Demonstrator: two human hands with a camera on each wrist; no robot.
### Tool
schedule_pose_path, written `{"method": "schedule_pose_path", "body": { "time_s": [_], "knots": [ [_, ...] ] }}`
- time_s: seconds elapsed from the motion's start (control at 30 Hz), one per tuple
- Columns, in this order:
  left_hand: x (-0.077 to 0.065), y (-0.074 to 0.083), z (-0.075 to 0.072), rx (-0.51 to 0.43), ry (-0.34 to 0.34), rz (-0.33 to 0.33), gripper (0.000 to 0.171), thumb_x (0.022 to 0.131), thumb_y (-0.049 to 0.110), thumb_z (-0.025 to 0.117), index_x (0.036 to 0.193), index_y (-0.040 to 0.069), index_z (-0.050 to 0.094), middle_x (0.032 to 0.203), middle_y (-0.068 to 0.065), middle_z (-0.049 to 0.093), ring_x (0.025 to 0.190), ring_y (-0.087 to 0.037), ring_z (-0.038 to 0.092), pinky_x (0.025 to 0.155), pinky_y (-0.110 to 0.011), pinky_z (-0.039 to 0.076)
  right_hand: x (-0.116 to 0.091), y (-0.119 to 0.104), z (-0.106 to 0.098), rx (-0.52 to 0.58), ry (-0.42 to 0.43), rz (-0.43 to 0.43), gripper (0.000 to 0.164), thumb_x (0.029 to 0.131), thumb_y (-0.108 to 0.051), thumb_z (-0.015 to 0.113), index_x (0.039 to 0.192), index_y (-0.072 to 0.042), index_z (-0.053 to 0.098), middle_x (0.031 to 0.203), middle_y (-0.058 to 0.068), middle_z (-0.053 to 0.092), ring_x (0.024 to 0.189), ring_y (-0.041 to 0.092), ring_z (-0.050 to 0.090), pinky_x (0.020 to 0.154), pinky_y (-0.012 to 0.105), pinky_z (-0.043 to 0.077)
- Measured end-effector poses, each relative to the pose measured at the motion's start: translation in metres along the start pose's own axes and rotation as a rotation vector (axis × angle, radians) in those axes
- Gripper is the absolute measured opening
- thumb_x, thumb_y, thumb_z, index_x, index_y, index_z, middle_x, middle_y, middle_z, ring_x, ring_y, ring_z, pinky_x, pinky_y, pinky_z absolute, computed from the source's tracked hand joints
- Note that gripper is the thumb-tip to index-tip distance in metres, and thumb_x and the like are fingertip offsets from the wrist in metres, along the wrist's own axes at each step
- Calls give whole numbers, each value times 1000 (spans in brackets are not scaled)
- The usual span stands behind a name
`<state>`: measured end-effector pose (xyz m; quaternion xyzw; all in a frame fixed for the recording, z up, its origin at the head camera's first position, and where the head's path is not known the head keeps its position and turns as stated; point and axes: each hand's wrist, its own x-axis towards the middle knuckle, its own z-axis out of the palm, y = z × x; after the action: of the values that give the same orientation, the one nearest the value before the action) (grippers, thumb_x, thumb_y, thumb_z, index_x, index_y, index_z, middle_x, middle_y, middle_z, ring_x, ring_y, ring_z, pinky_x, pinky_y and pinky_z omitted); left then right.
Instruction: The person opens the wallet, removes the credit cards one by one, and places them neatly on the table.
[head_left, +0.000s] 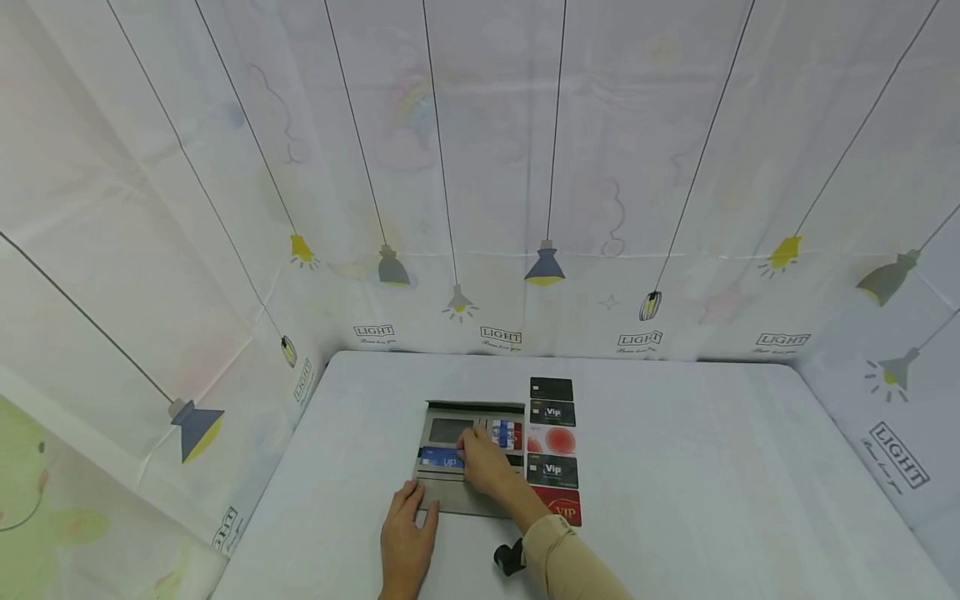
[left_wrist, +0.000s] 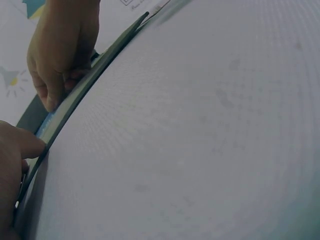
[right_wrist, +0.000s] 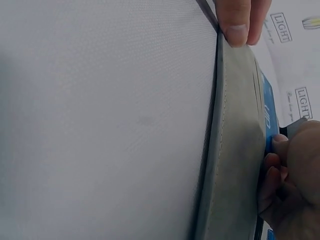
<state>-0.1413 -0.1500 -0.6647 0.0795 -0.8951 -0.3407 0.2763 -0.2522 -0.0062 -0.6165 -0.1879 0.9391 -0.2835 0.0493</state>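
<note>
A grey bifold wallet (head_left: 457,493) lies unfolded on the white table. In its left half a blue card (head_left: 441,457) printed VIP shows above a slot. My right hand (head_left: 486,463) reaches across the wallet and pinches this card's right end; the right wrist view shows the thumb and fingertips (right_wrist: 280,142) at the blue edge. Part of the card is hidden by the hand. My left hand (head_left: 408,533) rests at the wallet's lower left corner, fingers on its left side and thumb on the lower edge. Banknote-like printed slips (head_left: 507,433) sit in the wallet's upper right part.
Right of the wallet several cards form a column: a plain black one (head_left: 551,388), a black Vip card (head_left: 552,412), a white one with red circles (head_left: 551,440), a dark Vip card (head_left: 552,470) and a red VIP card (head_left: 562,503). A black device (head_left: 510,557) is beside my right cuff.
</note>
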Motion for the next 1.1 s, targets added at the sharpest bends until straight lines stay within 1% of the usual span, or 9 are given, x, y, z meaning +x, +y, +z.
{"method": "schedule_pose_path", "body": {
  "time_s": [0.07,0.17,0.27,0.43,0.53,0.77,0.97,1.1],
  "knots": [
    [0,0,0,5,5,3,40,79,13,84,112,-5,73,123,-14,70,120,-35,65,101,-47,54,0,0,0,-1,2,-2,8,102,-15,57,109,-11,58,105,4,53,78,15,53,74,36,55],
    [0,0,0,8,9,7,40,78,13,85,112,-4,73,123,-14,70,120,-34,66,100,-47,54,0,2,0,7,-4,-16,10,102,-17,57,110,-11,59,105,4,53,81,14,55,77,36,56],
    [1,0,-1,9,5,9,40,79,14,85,112,-4,73,123,-14,70,120,-34,66,100,-46,54,-1,4,-3,36,-24,-42,14,101,-17,60,113,-11,61,108,4,55,88,15,58,83,38,57],
    [2,0,-2,5,-15,9,40,80,15,84,113,-4,72,123,-14,70,121,-34,65,100,-46,55,-2,7,-9,87,-56,-70,21,97,-15,65,117,-8,64,111,6,56,92,15,58,85,39,56],
    [2,0,-2,0,-24,-1,40,81,16,84,114,-4,72,124,-14,69,122,-34,65,101,-47,54,-3,6,-9,102,-59,-60,21,97,-14,65,117,-7,64,113,7,56,92,15,58,85,39,56],
    [1,2,-1,4,-35,-27,40,81,16,83,115,-3,72,124,-13,69,123,-34,64,103,-46,53,-4,4,-7,107,-49,-29,21,98,-11,62,119,-7,62,120,10,55,99,20,60,94,44,56],
    [1,3,-2,-4,-29,-29,39,81,12,83,114,-5,72,123,-14,70,122,-35,64,102,-48,53,-5,2,-8,124,-50,-8,20,100,-11,60,119,-8,58,120,11,53,96,19,59,90,43,56],
    [1,2,-1,6,-19,-22,39,80,13,83,114,-4,72,123,-14,70,121,-34,65,102,-47,53,-4,0,-8,109,-41,5,20,100,-12,59,120,-9,57,118,10,56,97,20,60,90,43,56]
  ]
}}
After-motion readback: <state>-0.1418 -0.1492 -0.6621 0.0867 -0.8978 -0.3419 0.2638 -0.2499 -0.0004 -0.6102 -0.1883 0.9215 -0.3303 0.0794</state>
